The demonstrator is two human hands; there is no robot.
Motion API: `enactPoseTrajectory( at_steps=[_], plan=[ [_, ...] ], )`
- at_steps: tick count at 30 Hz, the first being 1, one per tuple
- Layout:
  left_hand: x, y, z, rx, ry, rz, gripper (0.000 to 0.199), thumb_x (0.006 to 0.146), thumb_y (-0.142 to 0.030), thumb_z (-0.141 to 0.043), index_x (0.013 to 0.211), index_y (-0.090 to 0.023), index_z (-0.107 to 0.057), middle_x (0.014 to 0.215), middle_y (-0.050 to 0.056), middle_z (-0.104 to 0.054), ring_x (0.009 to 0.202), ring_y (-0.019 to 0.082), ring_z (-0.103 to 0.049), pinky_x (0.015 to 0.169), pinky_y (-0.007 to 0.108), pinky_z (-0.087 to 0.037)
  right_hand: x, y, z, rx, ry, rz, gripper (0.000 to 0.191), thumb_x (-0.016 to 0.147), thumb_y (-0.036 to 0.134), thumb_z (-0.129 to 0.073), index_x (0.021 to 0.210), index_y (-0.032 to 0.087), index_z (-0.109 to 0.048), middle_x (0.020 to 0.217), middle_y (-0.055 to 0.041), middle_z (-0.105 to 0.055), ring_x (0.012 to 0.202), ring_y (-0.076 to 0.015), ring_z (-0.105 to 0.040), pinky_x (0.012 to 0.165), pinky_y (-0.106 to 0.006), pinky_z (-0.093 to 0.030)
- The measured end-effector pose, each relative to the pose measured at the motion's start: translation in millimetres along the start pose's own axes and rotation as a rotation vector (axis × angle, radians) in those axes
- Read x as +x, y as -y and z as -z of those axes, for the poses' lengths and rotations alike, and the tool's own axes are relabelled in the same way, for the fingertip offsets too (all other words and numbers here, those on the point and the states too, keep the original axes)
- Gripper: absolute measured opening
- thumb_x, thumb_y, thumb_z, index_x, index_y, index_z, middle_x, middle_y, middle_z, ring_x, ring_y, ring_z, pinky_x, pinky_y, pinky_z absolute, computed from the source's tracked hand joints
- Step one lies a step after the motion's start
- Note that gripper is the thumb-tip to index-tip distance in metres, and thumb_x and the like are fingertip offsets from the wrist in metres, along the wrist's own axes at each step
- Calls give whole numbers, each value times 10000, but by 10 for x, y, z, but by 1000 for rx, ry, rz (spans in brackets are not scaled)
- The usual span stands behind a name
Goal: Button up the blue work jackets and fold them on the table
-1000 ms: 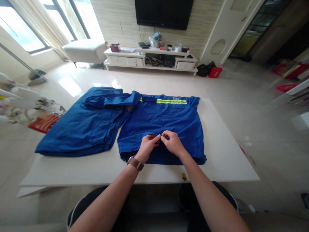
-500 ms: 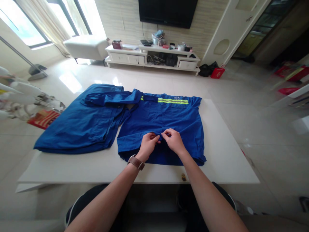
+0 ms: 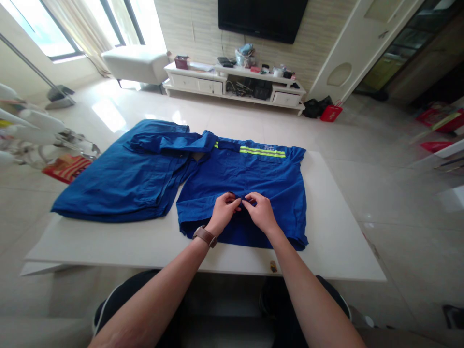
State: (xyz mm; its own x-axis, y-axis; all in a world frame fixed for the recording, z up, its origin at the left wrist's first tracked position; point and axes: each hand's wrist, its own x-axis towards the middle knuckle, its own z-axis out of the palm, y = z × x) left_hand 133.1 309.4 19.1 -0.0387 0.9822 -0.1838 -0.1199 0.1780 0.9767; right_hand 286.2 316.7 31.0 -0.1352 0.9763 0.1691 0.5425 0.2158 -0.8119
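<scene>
A blue work jacket (image 3: 213,176) with yellow-green reflective stripes lies spread on the white table (image 3: 119,246), its hem towards me. My left hand (image 3: 225,210), with a brown watch on the wrist, pinches the front edge of the jacket near the hem. Right beside it, my right hand (image 3: 260,211) pinches the same edge, fingertips almost meeting the left ones. The hem is lifted a little there, and the dark inside shows beneath. Whatever small part lies between the fingertips is hidden. Left of the jacket is another folded blue garment (image 3: 119,179).
A small sticker (image 3: 273,266) is on the table's near edge. Thread cones (image 3: 36,121) and a red striped bag (image 3: 67,166) stand at the left. Across the tiled floor are a white TV cabinet (image 3: 195,85), a white bench (image 3: 137,65) and a red bag (image 3: 331,113).
The camera view has shifted and tilted slightly. Both hands stay at the jacket's front edge, with only small finger movements.
</scene>
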Motion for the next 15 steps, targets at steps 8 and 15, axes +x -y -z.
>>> enactPoseTrajectory(
  at_steps=[8,15],
  plan=[
    [39,52,40,194,65,2,196,758,-308,-685,667,-172,-577,589,-10,-586,562,123,-560,524,236,-376,-13,10,-44,17,-37,11,139,877,330,-590,815,222,-652,830,-29,-696,762,-193,-618,741,-297,-459],
    [-5,46,61,395,79,-141,311,803,-319,-607,567,-193,-450,528,-43,-460,527,92,-370,528,259,-249,15,5,-58,-1,-59,-52,155,854,347,-591,780,224,-650,815,-28,-702,754,-198,-612,748,-308,-450]
  ],
)
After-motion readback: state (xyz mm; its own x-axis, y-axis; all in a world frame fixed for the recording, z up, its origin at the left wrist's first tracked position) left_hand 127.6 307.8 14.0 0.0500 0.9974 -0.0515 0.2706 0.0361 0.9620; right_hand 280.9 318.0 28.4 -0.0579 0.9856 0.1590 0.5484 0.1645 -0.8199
